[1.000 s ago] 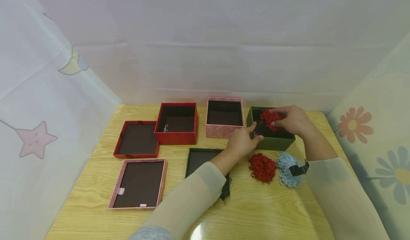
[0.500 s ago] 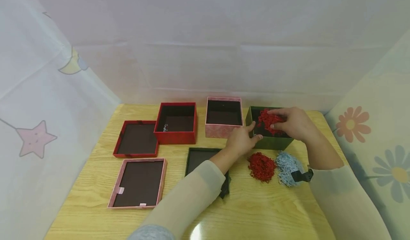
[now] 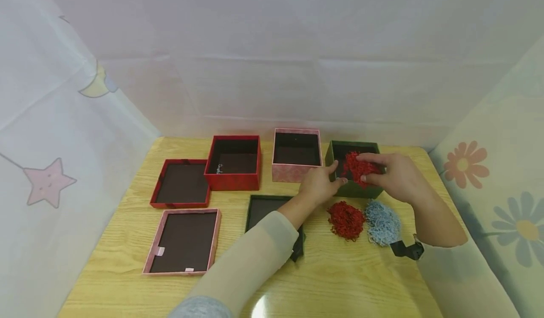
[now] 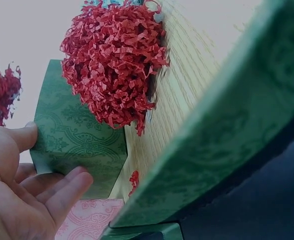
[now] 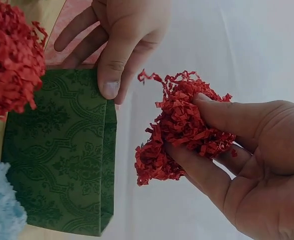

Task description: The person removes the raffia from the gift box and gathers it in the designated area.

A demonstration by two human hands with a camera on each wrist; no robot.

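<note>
My right hand (image 3: 397, 176) pinches a clump of crinkled red paper shred (image 3: 358, 168) between thumb and fingers, raised over the opening of a green patterned box (image 3: 354, 190). In the right wrist view the clump (image 5: 182, 130) hangs clear of the box (image 5: 56, 145). At the box's front left corner rests my left hand (image 3: 318, 186), thumb on the front wall near the rim and fairly straight fingers along the left side. Another heap of red shred (image 3: 346, 220) lies on the table before the box, beside light blue shred (image 3: 384, 223).
A pink box (image 3: 296, 172) and a red box (image 3: 233, 182) stand uncovered to the left. Nearer lie a red lid (image 3: 182, 183), a pink lid (image 3: 187, 242) and a dark green lid (image 3: 263, 209), partly under my left arm. A cloth wall (image 3: 263, 91) rises behind.
My right hand has drawn slightly back towards me and to the right, and the pinched red shred has shifted a little nearer. The left hand has stayed at the green box's corner.
</note>
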